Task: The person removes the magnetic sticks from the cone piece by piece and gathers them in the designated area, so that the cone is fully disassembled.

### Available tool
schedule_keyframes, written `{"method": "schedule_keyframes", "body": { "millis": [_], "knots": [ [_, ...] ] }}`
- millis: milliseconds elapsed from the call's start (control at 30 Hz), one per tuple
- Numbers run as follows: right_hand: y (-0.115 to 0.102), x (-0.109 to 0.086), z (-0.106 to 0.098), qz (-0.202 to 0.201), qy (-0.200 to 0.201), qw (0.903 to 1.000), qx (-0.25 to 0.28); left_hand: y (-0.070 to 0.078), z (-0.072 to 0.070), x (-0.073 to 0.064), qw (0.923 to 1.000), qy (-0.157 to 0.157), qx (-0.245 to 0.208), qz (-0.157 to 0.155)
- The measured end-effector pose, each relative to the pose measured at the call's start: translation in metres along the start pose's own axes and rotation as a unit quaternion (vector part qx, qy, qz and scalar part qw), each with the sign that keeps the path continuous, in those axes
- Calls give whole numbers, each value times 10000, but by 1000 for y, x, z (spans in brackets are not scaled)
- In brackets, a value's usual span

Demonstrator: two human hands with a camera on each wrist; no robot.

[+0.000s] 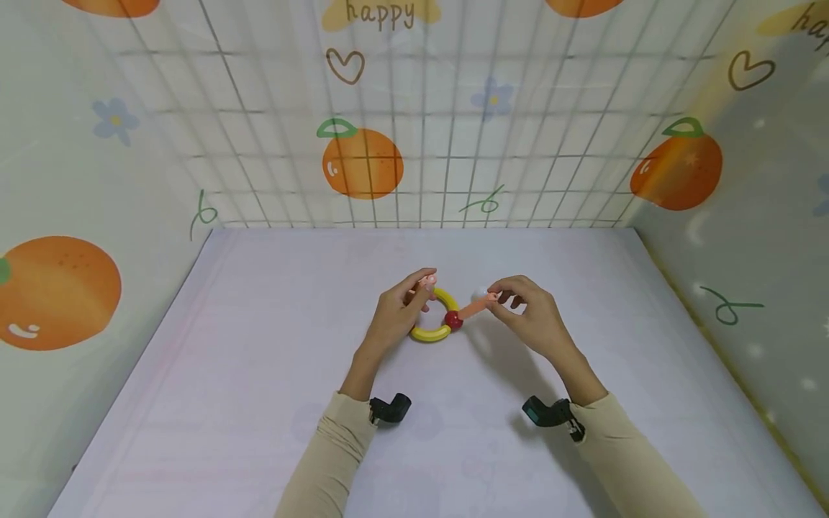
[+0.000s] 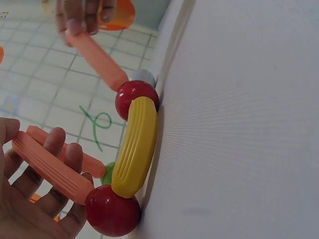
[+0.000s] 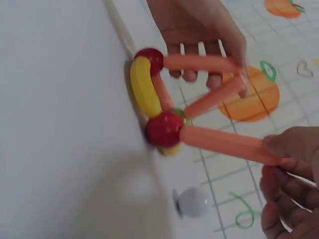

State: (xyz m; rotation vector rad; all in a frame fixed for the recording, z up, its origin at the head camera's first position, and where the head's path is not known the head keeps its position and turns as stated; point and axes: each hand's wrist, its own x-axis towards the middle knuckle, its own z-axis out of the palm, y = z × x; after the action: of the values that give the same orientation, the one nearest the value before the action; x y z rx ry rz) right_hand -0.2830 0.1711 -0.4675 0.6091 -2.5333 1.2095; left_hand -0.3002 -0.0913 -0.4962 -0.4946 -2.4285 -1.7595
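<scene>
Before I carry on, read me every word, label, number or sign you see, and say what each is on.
"happy": on a yellow patch, top middle of the backdrop.
"hap": top right of the backdrop, cut off by the picture's edge.
Small mark, top-left corner of the left wrist view: too blurred to read.
Pink rods, red balls, yellow pieces: no lettering visible.
</scene>
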Motion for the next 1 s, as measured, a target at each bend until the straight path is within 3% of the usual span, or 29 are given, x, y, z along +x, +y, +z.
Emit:
{"method": "schedule_keyframes", "body": {
  "millis": [267, 500, 1000],
  "knots": [
    [22, -12, -7, 461, -179, 9987, 76, 0, 0, 0, 10000, 15, 47, 6],
    [37, -17, -7, 479, -296, 9984, -110, 1, 1, -1, 10000, 28, 60, -8],
    [56, -22, 1, 678, -940, 9925, -377, -1, 0, 0, 10000, 24, 26, -23]
  ]
}}
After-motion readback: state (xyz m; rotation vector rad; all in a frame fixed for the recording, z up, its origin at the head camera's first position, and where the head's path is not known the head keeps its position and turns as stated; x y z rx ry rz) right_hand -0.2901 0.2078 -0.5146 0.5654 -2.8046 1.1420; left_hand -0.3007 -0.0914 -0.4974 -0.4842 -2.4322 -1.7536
